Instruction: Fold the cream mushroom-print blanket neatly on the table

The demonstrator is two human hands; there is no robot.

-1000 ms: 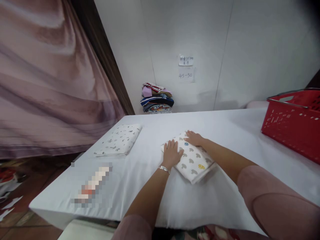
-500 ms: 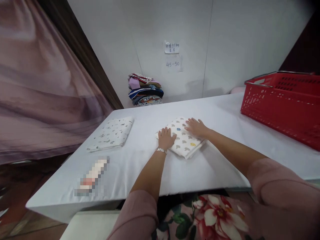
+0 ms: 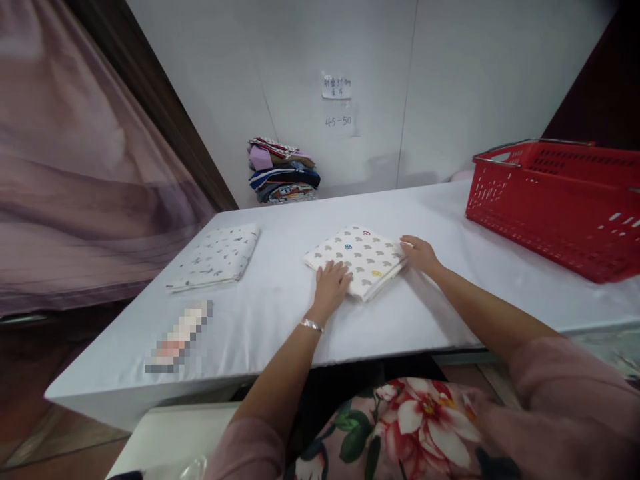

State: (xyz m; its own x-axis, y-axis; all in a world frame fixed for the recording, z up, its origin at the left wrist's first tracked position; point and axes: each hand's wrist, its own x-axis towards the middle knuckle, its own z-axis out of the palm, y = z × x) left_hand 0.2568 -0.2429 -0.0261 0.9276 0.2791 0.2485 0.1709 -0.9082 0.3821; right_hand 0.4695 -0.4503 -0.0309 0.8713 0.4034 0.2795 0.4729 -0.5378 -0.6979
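Note:
A folded white cloth (image 3: 357,257) with grey mushroom-like prints and a few coloured ones lies flat on the white-covered table (image 3: 280,320). My left hand (image 3: 330,287), a silver bracelet at its wrist, rests with outstretched fingers on the cloth's near left edge. At the right corner, my right hand (image 3: 421,255) touches the cloth with its fingertips, the fingers extended; its thumb is hard to make out. Farther left lies a second folded white cloth (image 3: 217,257) with small dark prints.
A red plastic basket (image 3: 550,213) stands at the table's right. Behind the far edge is a stack of folded fabrics (image 3: 283,173) by the wall. A blurred-out oblong item (image 3: 180,337) lies at the near left. A pink curtain (image 3: 100,167) hangs to the left.
My right hand has slid off the top of the cloth to its right corner. The left hand has drawn back toward the near edge. The view has shifted slightly.

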